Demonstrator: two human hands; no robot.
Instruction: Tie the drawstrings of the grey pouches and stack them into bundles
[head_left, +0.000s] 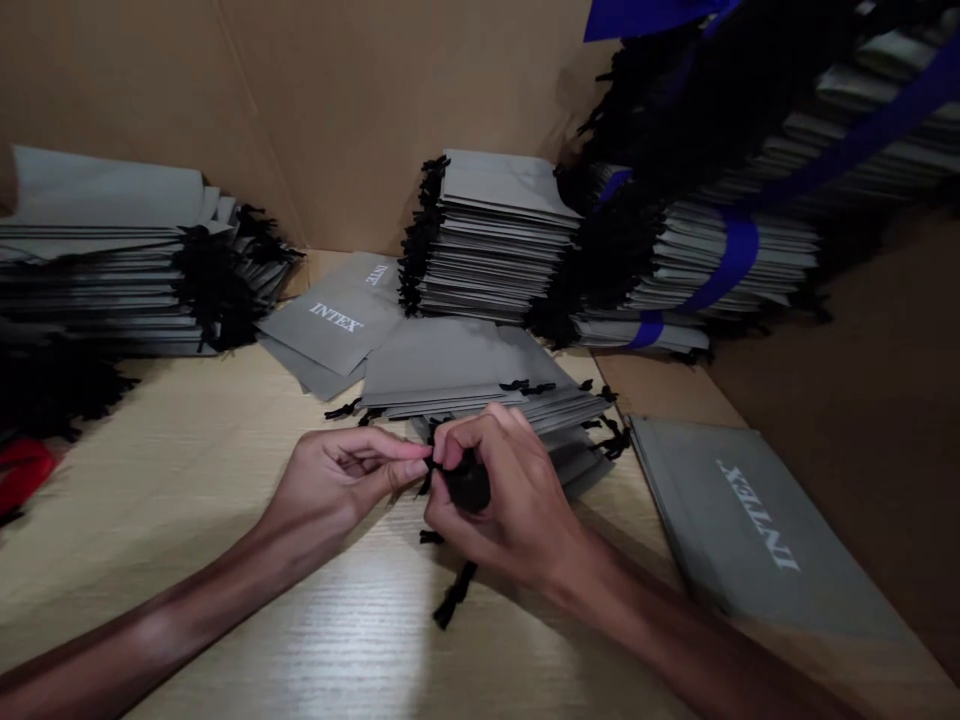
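Observation:
My left hand [345,480] and my right hand [502,500] meet above the table, pinching a bunched black drawstring cord [466,484] between their fingertips. The cord's tasselled end [454,595] hangs below them. It seems to belong to a grey drawstring pouch, but the hands hide the join. Just behind my hands lies a loose pile of grey pouches [465,365] with black cords. To the right, a single grey pouch [757,520] printed INTEX lies flat. Two more printed pouches [334,325] lie beyond the pile.
Tall stacks of grey pouches stand at the left [97,290] and back centre [495,240]. Blue-strapped stacks [720,260] rise at the right. Cardboard walls [375,100] surround the light wood table [172,480]. A red object [22,475] sits at the left edge.

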